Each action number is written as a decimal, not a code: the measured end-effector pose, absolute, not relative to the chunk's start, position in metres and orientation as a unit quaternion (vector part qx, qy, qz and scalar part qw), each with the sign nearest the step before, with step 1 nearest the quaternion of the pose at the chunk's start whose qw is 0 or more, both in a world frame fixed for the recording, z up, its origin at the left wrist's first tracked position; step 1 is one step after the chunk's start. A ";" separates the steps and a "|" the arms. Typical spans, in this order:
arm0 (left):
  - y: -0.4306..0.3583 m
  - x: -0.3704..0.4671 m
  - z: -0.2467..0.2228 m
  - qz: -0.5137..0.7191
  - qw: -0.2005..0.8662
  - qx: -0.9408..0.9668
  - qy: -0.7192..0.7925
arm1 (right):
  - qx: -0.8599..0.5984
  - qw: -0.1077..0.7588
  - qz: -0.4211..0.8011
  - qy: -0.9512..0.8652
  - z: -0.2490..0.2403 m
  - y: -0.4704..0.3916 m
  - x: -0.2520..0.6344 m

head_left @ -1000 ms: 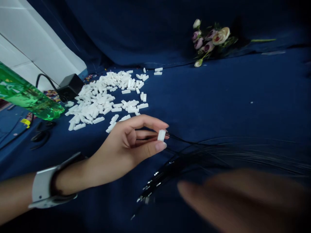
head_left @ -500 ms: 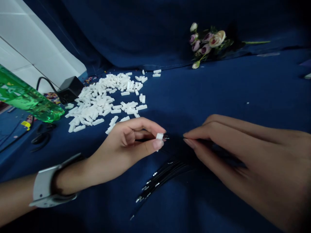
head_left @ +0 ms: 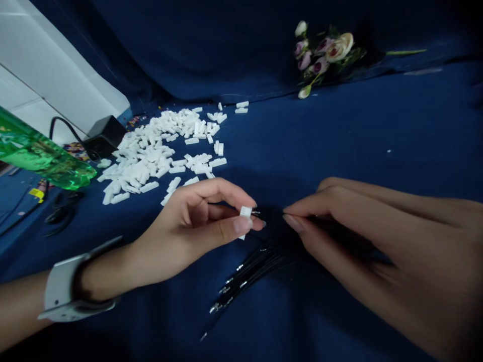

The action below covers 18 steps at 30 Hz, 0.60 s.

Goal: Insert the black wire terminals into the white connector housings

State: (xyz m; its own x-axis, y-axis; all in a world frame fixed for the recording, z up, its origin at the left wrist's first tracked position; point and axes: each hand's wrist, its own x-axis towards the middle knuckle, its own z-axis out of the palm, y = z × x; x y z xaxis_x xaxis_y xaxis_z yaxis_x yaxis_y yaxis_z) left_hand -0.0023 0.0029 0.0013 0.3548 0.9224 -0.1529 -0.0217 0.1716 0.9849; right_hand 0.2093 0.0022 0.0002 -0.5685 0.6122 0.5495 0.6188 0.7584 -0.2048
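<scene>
My left hand (head_left: 204,226) pinches a small white connector (head_left: 246,211) between thumb and index finger. A short metal wire tip (head_left: 256,213) shows just right of the connector. To the right, my right hand (head_left: 362,236) has thumb and index fingertips pressed together on a thin dark wire, which is hard to make out against the dark cloth. A gap separates the two hands. Below them lies a bundle of black wires (head_left: 251,274) with shiny metal ends pointing to the lower left.
A pile of white connectors (head_left: 147,156) spreads behind my left hand. Left of it are a green bottle (head_left: 49,156), a black box (head_left: 105,136) and a cable (head_left: 22,216). Artificial flowers (head_left: 324,55) lie at the back on the blue cloth (head_left: 415,120).
The view has shifted slightly. The connector is turned a little in my left fingers, and another left fingertip shows beneath the wire tip. My right hand keeps its pinch.
</scene>
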 end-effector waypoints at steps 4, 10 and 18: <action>0.002 -0.003 0.001 0.374 0.639 0.524 0.421 | -0.347 0.317 -0.018 -0.883 -0.001 0.002 0.209; 0.002 -0.002 0.002 0.376 0.637 0.526 0.420 | -0.340 0.315 -0.029 -0.885 -0.005 0.007 0.210; 0.001 -0.002 0.002 0.370 0.628 0.536 0.426 | -0.365 0.322 0.001 -0.873 -0.014 0.003 0.212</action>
State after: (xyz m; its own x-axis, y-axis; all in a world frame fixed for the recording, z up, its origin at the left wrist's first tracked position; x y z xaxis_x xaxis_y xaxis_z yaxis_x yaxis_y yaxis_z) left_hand -0.0016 0.0015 0.0023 0.3627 0.9215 -0.1388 -0.0075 0.1518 0.9884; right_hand 0.2119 0.0026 -0.0142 -0.5259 0.6388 0.5616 0.6380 0.7329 -0.2362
